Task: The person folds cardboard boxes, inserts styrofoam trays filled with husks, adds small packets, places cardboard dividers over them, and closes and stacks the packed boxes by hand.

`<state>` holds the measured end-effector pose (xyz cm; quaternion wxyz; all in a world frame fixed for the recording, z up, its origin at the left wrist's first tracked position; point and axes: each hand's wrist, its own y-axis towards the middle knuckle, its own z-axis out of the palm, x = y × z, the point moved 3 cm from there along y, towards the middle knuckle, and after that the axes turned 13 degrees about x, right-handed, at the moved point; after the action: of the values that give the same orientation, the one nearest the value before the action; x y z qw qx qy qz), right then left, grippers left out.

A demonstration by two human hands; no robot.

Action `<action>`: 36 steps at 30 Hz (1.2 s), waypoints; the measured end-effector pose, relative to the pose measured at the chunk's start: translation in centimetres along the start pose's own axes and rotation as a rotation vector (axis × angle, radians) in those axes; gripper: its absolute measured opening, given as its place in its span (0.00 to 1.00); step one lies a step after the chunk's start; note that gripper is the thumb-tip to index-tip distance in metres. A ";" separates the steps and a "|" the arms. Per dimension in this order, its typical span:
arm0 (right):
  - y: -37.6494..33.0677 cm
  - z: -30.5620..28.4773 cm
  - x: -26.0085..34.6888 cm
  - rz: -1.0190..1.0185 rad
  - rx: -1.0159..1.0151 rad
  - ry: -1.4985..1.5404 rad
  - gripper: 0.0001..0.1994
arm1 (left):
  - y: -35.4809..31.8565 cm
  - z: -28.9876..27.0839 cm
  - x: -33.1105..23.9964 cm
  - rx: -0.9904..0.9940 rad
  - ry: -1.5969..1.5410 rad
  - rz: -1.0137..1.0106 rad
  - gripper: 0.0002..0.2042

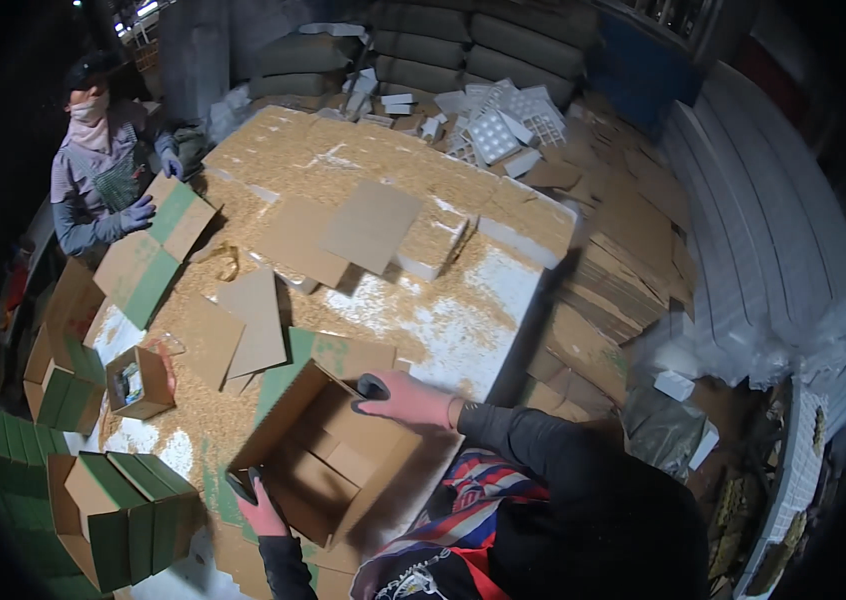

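Note:
An open brown cardboard box (pixel 308 478) sits tilted in front of me, its inside facing up and its bottom flaps showing. My right hand (pixel 405 398), in a pink glove with dark fingertips, grips the box's far right rim. At the near left side, my left hand (pixel 263 508) wears a matching glove and clasps the wall, with its dark fingertips at the edge. Beneath and beyond the box lies flat cardboard with green patches (pixel 288 375). Loose brown cardboard sheets (pixel 255 318) rest just past it.
Across the table, a co-worker (pixel 108 180) holds a green-and-brown cardboard piece (pixel 158 245). Folded green-and-brown boxes (pixel 123 515) stand at left, near a small open box (pixel 138 385). Wood-shaving-like bits cover the pale table (pixel 478 310). Stacked cardboard (pixel 613 280) lies at right.

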<state>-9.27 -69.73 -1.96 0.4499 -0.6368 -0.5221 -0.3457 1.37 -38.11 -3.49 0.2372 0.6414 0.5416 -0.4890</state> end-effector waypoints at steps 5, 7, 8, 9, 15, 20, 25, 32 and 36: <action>-7.8 -20.4 -16.5 0.155 -0.992 -0.285 0.25 | 2.4 -1.2 1.1 -0.121 0.277 -0.177 0.27; -11.6 -29.1 -23.5 0.545 -1.271 -0.364 0.29 | 3.7 -5.1 6.5 -0.158 0.291 -0.099 0.22; -12.5 -31.9 -25.9 0.738 -1.302 -0.315 0.32 | 4.7 -8.6 11.4 -0.149 0.277 0.033 0.22; -15.1 -34.7 -30.1 0.880 -1.366 -0.285 0.32 | 4.2 -4.1 5.3 -0.108 0.302 -0.108 0.25; -15.0 -36.0 -39.0 0.045 -1.209 0.717 0.27 | 3.2 -7.1 7.2 -0.205 0.343 -0.066 0.22; -15.9 -26.9 -22.0 0.121 -0.963 1.171 0.25 | 0.3 -2.5 0.4 -0.252 0.373 -0.185 0.20; -16.4 -19.0 -13.0 0.012 -0.696 1.184 0.27 | 0.7 -2.7 4.1 -0.321 0.231 -0.119 0.19; -4.3 -8.7 4.0 0.106 -0.005 1.320 0.22 | 4.1 1.7 -3.5 -0.164 0.351 0.113 0.24; 1.1 -1.5 7.2 0.055 0.321 1.332 0.23 | 6.0 4.5 0.2 0.101 -0.584 0.050 0.19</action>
<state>-6.61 -68.70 4.87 0.7726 -0.2267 -0.1623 -0.5704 5.22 -43.56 -6.91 0.3628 0.4978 0.4095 -0.6729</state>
